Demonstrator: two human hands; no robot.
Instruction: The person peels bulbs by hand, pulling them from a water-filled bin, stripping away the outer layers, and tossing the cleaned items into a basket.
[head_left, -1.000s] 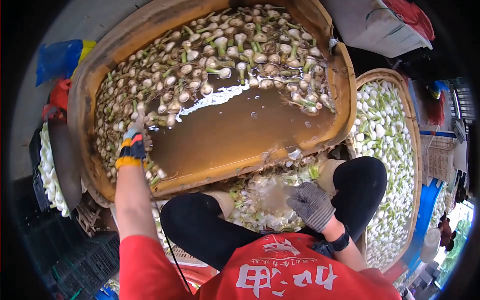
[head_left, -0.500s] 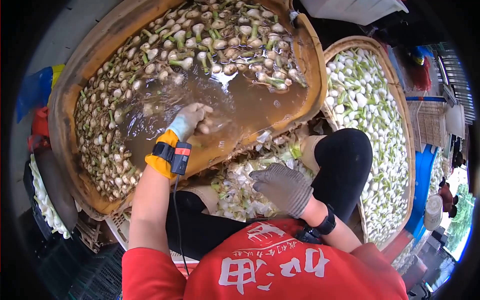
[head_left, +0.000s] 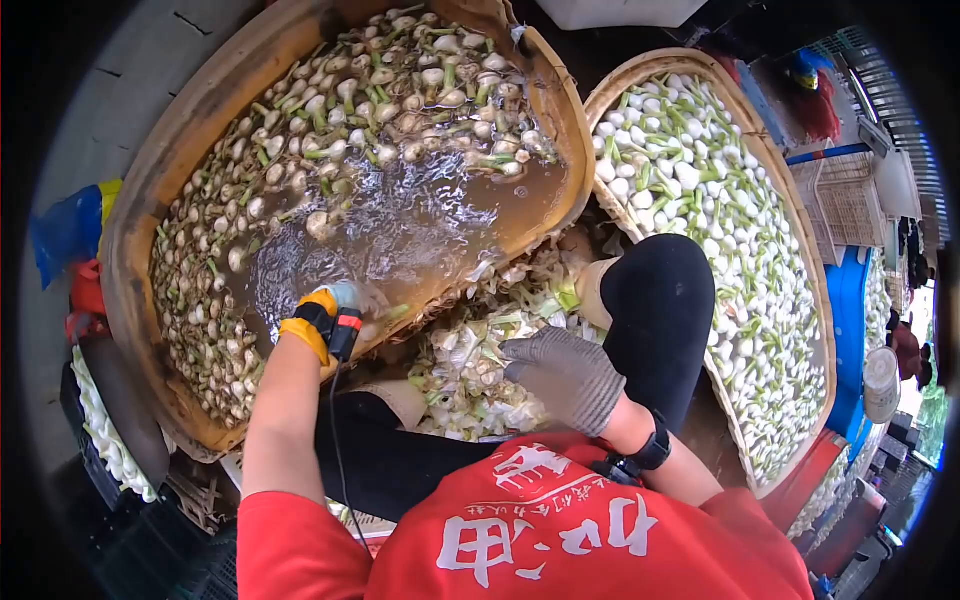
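My left hand [head_left: 350, 303], in a pale glove with an orange cuff, is over the near edge of the yellow tub [head_left: 575, 150]. Motion blurs its fingers, which look closed round a garlic bulb with a green stem [head_left: 397, 312]. Muddy water in the tub holds many unpeeled bulbs [head_left: 318, 225], and its surface is rippled. In a grey striped glove, my right hand [head_left: 568, 375] hovers above a heap of peelings [head_left: 470, 375] between my knees. Its fingers are curled together, and whatever they hold is hidden.
To the right stands a long basin [head_left: 820, 300] full of white bulbs with green stems. My knee [head_left: 660, 300] is between it and the peelings. A blue plastic bag [head_left: 68, 232] lies at the left, and wicker baskets [head_left: 848, 200] stand at the far right.
My left hand has gone from the tub's left side through the water to its near edge. Bulbs have shifted and ripples spread. My right hand has moved slightly left, and the view has turned.
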